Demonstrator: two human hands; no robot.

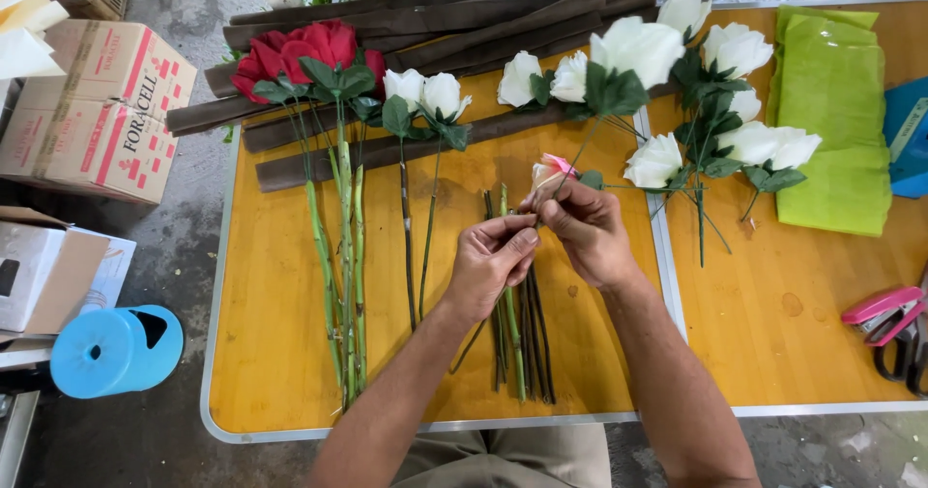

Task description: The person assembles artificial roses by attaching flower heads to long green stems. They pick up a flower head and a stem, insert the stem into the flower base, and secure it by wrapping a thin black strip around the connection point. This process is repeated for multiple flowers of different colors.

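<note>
At the middle of the frame, your left hand [491, 261] pinches a green stem [512, 329] and your right hand [583, 229] grips the pink rosebud [549, 173] above the desk [280, 353], joining them; next push firmly.

The tabletop [290, 353] is yellow-orange with a pale grey edge. The red roses [300, 53] at the far left have dark green leaves and light green stems [346, 285]. The white roses [677, 72] at the far right have dark green leaves too. A small rosebud [547, 174] in the middle is pale cream with a pink tip. The bare stems [522, 343] near the middle are dark green. The long strips [445, 34] at the far side are dark brown. The folded sheets [836, 111] on the right are bright lime green. The scissors [884, 319] at the right edge have pink handles. The stool [111, 351] on the left floor is sky blue. The cardboard box [97, 111] is tan with red print.
</note>
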